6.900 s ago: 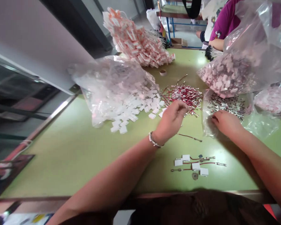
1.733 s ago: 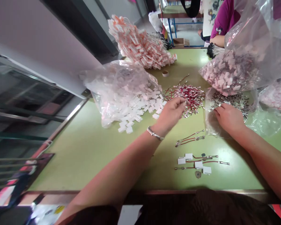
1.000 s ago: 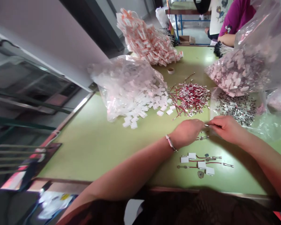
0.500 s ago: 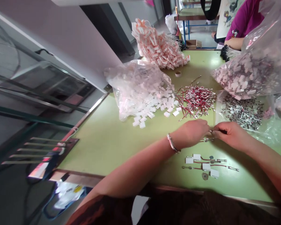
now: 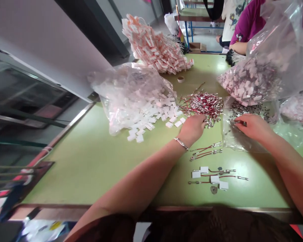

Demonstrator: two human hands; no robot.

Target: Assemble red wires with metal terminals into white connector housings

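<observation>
Toward the middle of the green bench point(image 5: 96, 161), the left hand point(image 5: 192, 127) reaches into the near edge of a loose pile of red wires with metal ends point(image 5: 203, 104), fingers curled down among them; its grip looks closed on a wire or two, though the knuckles hide the fingertips and I cannot tell for sure. A thin bracelet point(image 5: 181, 143) circles that wrist. Just right of the pile, the right hand point(image 5: 252, 127) rests on a clear bag of small metal parts point(image 5: 252, 112), fingers bent and pinching at something small there; what it pinches is too blurred to name.

Between the two hands and nearer the front edge lie two loose red wires point(image 5: 206, 151), side by side. Closer still to the front edge sit a few finished pieces, wires with small white blocks point(image 5: 212, 176) fitted on them.

Left of the wire pile, an open clear bag spills white blocks point(image 5: 151, 112) onto the bench. Toward the far edge stands a tall heap of orange-and-white pieces point(image 5: 154, 47), with a small roll of tape point(image 5: 181, 79) near it. At the far right corner, a big clear bag of pinkish blocks with wires point(image 5: 252, 82) leans, and beyond it sits another person in a magenta sleeve point(image 5: 244, 23).
</observation>
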